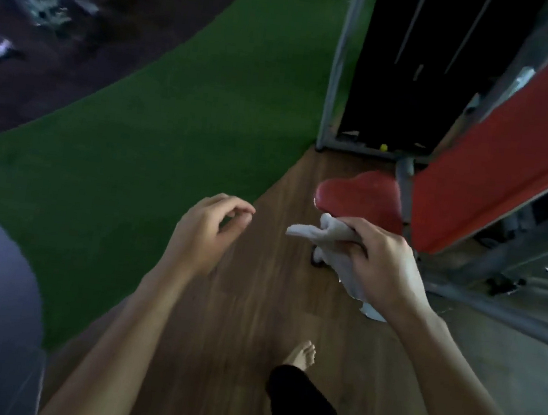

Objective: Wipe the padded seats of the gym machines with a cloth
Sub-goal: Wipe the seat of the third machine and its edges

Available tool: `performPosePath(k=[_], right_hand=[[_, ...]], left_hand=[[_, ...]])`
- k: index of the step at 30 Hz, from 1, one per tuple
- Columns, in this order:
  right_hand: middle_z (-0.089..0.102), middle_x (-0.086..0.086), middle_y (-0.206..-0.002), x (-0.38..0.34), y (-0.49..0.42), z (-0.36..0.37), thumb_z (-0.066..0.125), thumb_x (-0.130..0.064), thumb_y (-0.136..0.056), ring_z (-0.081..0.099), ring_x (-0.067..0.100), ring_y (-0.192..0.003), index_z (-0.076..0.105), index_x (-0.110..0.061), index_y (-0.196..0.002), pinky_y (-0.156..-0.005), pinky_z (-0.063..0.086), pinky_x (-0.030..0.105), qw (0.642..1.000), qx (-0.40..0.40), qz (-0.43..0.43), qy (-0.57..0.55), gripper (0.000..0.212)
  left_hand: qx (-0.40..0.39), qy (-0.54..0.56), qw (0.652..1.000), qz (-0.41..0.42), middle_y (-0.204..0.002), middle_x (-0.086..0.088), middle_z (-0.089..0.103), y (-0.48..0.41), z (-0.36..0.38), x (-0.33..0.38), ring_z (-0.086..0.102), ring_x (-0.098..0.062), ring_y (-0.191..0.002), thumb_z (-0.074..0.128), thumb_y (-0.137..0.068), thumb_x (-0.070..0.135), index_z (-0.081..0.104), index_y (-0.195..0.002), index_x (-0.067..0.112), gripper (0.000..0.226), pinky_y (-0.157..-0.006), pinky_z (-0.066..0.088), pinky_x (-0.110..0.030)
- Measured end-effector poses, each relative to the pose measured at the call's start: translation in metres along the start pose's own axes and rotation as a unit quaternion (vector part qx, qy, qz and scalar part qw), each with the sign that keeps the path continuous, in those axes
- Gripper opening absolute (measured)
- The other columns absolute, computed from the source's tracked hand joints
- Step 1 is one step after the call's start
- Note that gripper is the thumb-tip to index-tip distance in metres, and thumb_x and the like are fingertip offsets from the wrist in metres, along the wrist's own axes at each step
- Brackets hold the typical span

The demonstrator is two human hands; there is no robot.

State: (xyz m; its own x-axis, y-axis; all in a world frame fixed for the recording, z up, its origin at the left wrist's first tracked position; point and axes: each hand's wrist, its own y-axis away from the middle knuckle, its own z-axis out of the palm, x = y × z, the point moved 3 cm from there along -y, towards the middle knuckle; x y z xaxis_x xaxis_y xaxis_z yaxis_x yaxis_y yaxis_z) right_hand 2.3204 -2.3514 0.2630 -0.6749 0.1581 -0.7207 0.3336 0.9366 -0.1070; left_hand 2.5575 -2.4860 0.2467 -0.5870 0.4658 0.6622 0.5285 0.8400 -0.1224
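Right of the middle, the right hand point(384, 262) grips a white cloth point(331, 245) just beside the red seat point(358, 197).
Left hand point(209, 230) hangs loose, holding nothing.

I see the red padded seat point(360, 197) just beyond the white cloth point(332, 237) in my right hand point(385, 269), green turf point(174, 109) leftward

Dim room, wood floor point(253, 308), green turf point(174, 109)

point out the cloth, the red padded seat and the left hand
cloth point(333, 229): head view, bunched end
red padded seat point(360, 197): head view, top surface
left hand point(198, 234): head view, back of hand
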Motion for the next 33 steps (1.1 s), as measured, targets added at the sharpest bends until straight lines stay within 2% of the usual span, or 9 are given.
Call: performPosePath(k=[2,6,10,17,21,25,27,30,33], right_hand=[[0.071,-0.017,-0.096,0.025,-0.021,0.003,0.050,-0.047,-0.080,0.068,0.007,-0.087,0.067,-0.035,-0.113,-0.073,0.056,0.038,0.999,0.009,0.031,0.010,0.039],[0.071,-0.016,-0.101,0.072,-0.066,0.009,0.044,-0.050,-0.078,0.067,0.009,-0.091,0.067,-0.032,-0.117,-0.077,0.055,0.039,0.996,0.028,0.081,0.013,0.048],[0.071,-0.015,-0.104,0.128,-0.106,0.024,0.058,-0.029,-0.090,0.066,0.009,-0.093,0.067,-0.032,-0.119,-0.078,0.055,0.039,0.990,0.040,0.137,0.019,0.031],[0.072,-0.010,-0.100,0.231,-0.150,0.068,0.059,-0.014,-0.092,0.067,0.013,-0.088,0.069,-0.026,-0.120,-0.074,0.055,0.038,0.970,0.087,0.223,0.034,0.032],[0.072,-0.005,-0.105,0.292,-0.193,0.110,0.061,-0.011,-0.095,0.067,0.016,-0.092,0.067,-0.022,-0.124,-0.077,0.053,0.032,0.965,0.105,0.229,0.070,0.032],[0.070,0.001,-0.121,0.326,-0.243,0.151,0.059,-0.010,-0.095,0.068,0.021,-0.105,0.065,-0.016,-0.127,-0.083,0.058,0.042,0.962,0.163,0.197,0.100,0.034],[0.063,-0.001,-0.135,0.339,-0.257,0.178,0.058,-0.013,-0.097,0.062,0.017,-0.120,0.063,-0.017,-0.133,-0.095,0.055,0.040,0.968,0.136,0.195,0.087,0.037],[0.049,-0.004,-0.148,0.356,-0.260,0.221,0.056,-0.038,-0.098,0.046,0.019,-0.136,0.057,-0.026,-0.138,-0.110,0.042,0.044,0.971,0.036,0.203,0.120,0.042],[0.027,-0.002,-0.163,0.371,-0.257,0.237,0.043,-0.055,-0.099,0.015,0.025,-0.154,0.050,-0.035,-0.141,-0.123,0.016,0.046,0.966,0.022,0.201,0.158,0.047]], left_hand=[[-0.031,-0.004,0.999,0.018,-0.105,0.015,0.066,-0.041,0.018,-0.008,0.061,-0.009,-0.102,0.057,-0.101,0.033,0.069,-0.110,0.029,0.016,-0.085,0.053,-0.042],[-0.079,0.000,0.996,0.035,-0.106,0.017,0.066,-0.119,0.062,-0.020,0.061,-0.006,-0.102,0.056,-0.100,0.033,0.070,-0.110,0.029,0.017,-0.087,0.052,-0.035],[-0.150,0.013,0.987,0.049,-0.108,0.015,0.066,-0.182,0.124,-0.035,0.060,-0.004,-0.103,0.057,-0.101,0.032,0.070,-0.111,0.026,0.018,-0.088,0.052,-0.033],[-0.237,-0.008,0.969,0.068,-0.104,0.010,0.062,-0.278,0.247,-0.099,0.059,-0.014,-0.103,0.059,-0.098,0.029,0.072,-0.111,0.024,0.018,-0.087,0.048,-0.036],[-0.253,-0.042,0.964,0.064,-0.122,0.001,0.059,-0.315,0.323,-0.151,0.053,-0.024,-0.114,0.058,-0.097,0.025,0.064,-0.125,0.022,0.029,-0.097,0.046,-0.049],[-0.230,-0.016,0.972,0.034,-0.143,0.005,0.051,-0.346,0.373,-0.185,0.045,-0.021,-0.132,0.050,-0.102,0.031,0.054,-0.137,0.028,0.035,-0.109,0.039,-0.048],[-0.225,0.044,0.973,-0.002,-0.137,0.007,0.057,-0.357,0.388,-0.202,0.052,-0.020,-0.127,0.042,-0.102,0.037,0.054,-0.133,0.035,0.033,-0.107,0.042,-0.051],[-0.216,0.118,0.969,-0.028,-0.131,0.006,0.063,-0.367,0.406,-0.221,0.058,-0.021,-0.123,0.040,-0.101,0.040,0.057,-0.132,0.036,0.035,-0.104,0.046,-0.054],[-0.263,0.123,0.957,-0.018,-0.151,0.015,0.044,-0.372,0.418,-0.230,0.035,-0.021,-0.147,0.041,-0.107,0.033,0.047,-0.148,0.033,0.041,-0.121,0.029,-0.050]])
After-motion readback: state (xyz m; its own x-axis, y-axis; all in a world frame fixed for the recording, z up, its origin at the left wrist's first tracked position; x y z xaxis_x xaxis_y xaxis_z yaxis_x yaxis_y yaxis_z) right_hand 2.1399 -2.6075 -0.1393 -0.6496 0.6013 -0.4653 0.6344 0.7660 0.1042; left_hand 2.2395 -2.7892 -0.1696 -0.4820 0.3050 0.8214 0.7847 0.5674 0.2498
